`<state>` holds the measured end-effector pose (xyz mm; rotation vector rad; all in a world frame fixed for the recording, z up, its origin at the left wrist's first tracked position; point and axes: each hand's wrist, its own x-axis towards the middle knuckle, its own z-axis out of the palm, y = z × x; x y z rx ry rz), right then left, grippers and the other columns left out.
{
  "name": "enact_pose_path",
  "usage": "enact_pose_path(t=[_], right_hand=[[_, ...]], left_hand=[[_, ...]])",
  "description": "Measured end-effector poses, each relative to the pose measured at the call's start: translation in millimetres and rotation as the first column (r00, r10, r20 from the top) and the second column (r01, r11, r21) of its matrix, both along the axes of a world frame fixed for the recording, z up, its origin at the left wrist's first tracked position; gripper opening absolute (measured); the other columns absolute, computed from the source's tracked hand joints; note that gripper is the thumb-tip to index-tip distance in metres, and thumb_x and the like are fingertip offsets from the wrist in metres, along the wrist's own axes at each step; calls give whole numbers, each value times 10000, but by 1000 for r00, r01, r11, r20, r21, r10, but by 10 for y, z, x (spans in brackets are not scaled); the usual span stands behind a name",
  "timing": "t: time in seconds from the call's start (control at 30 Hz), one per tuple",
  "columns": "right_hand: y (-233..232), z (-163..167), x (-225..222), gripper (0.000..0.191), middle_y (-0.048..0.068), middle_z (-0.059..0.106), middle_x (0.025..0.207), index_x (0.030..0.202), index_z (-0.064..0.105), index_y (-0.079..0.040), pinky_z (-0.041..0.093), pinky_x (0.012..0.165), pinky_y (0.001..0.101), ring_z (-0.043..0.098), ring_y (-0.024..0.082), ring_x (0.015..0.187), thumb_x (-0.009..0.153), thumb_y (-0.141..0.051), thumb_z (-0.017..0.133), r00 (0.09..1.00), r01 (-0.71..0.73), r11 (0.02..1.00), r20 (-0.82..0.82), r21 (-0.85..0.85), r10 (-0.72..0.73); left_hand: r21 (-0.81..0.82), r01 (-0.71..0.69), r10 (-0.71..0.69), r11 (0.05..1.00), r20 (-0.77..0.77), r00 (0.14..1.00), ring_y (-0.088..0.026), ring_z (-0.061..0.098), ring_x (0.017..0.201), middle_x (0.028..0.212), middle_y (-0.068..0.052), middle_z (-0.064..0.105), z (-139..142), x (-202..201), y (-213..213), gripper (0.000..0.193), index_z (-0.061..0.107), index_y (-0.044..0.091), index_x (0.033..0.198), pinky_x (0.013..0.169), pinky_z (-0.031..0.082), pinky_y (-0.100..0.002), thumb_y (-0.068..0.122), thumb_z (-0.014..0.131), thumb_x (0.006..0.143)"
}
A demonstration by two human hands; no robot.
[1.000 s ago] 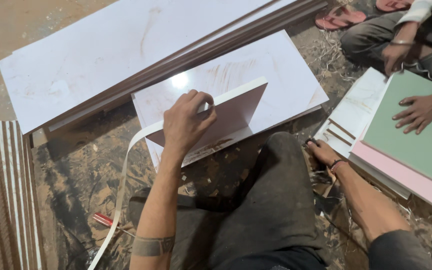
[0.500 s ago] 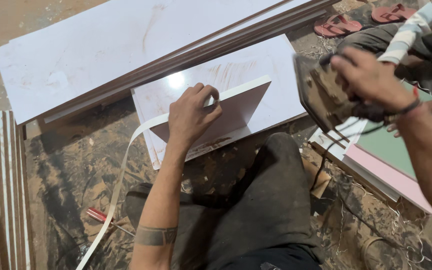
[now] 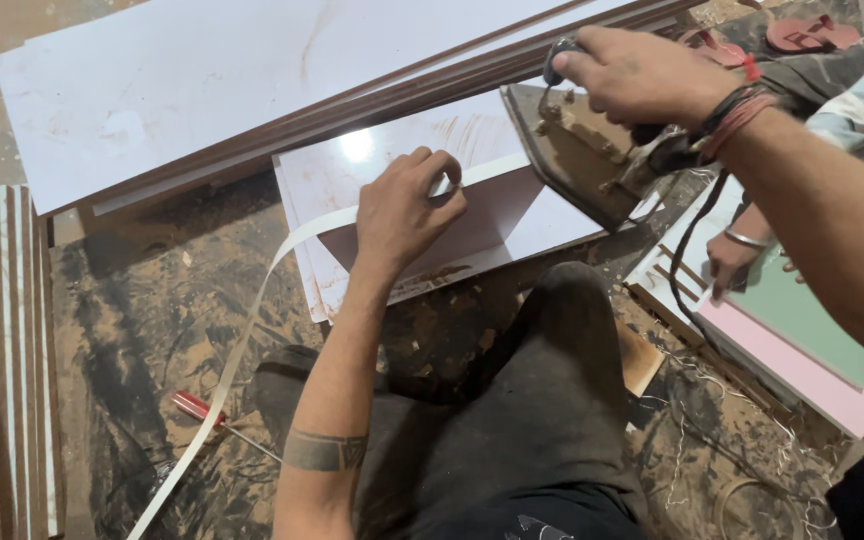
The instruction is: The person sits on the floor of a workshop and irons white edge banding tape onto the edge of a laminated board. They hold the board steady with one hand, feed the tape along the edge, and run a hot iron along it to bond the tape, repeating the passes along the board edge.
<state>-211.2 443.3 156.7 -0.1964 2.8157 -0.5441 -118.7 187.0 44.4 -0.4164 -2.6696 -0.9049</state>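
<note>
My left hand [image 3: 404, 208] pinches a white edge-banding strip [image 3: 252, 320] against the top edge of a small white board [image 3: 497, 205] that stands on edge on a larger white panel [image 3: 392, 150]. The strip trails down to the lower left over the dirty floor. My right hand [image 3: 642, 72] grips the handle of an old, grimy clothes iron [image 3: 577, 150], held tilted at the right end of the small board's top edge. The iron's black cord [image 3: 687, 260] hangs down to the right.
Long white laminated boards [image 3: 202, 90] lie stacked at the back. More boards stand on edge at the far left [image 3: 2, 350]. A red-handled screwdriver [image 3: 207, 412] lies on the floor. Another person's hand [image 3: 732, 262] rests on green and pink panels [image 3: 802, 340] at right. Sandals [image 3: 812, 32] lie top right.
My right hand has lifted the iron from low on the right and brought it left to the small board's edge. My left hand kept holding the strip on the board.
</note>
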Motion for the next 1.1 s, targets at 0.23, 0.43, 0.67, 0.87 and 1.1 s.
enact_pose_path(t=[0.23,0.43,0.67,0.87,1.1], right_hand=[[-568,-197,-52,545,323,669,1078,1235,584,25,473,898,577,629,509,1029,1089,-478,433,945,-249,963,-192,106,266],[-1126,-233,61,559,329,678,1060,1266,565,33,486,913,570,648,507,1020,1079,-477,433,939,-280,956,-180,84,291],[-1440,-278,125,528,311,692,1020,1273,562,3,490,898,572,662,498,984,1077,-470,435,915,-350,933,-180,87,360],[-642,-375,-159,469,309,677,1064,1272,598,-1,501,850,578,657,501,974,1094,-413,462,868,-405,902,-249,148,430],[173,-68,-101,389,278,671,905,1249,607,25,524,734,501,686,432,845,1153,-323,463,993,38,987,-114,155,-20]], left_hand=[[26,85,-82,996,-77,994,-260,669,871,882,-22,677,12,95,-199,94,699,166,964,691,522,-426,238,724,909],[-121,-19,0,992,-156,988,-256,683,870,943,-19,730,72,498,-920,119,720,152,973,697,523,-401,236,765,902],[-118,-55,36,992,-152,988,-237,683,858,886,-9,726,106,638,-1190,84,746,153,911,722,532,-389,231,774,916],[-97,-42,27,994,-150,988,-227,686,855,889,-4,728,79,602,-1189,66,744,152,908,702,530,-380,199,787,893],[-74,-46,38,996,-112,993,-228,687,848,888,-12,728,53,577,-1187,78,742,135,908,705,529,-379,188,797,895]])
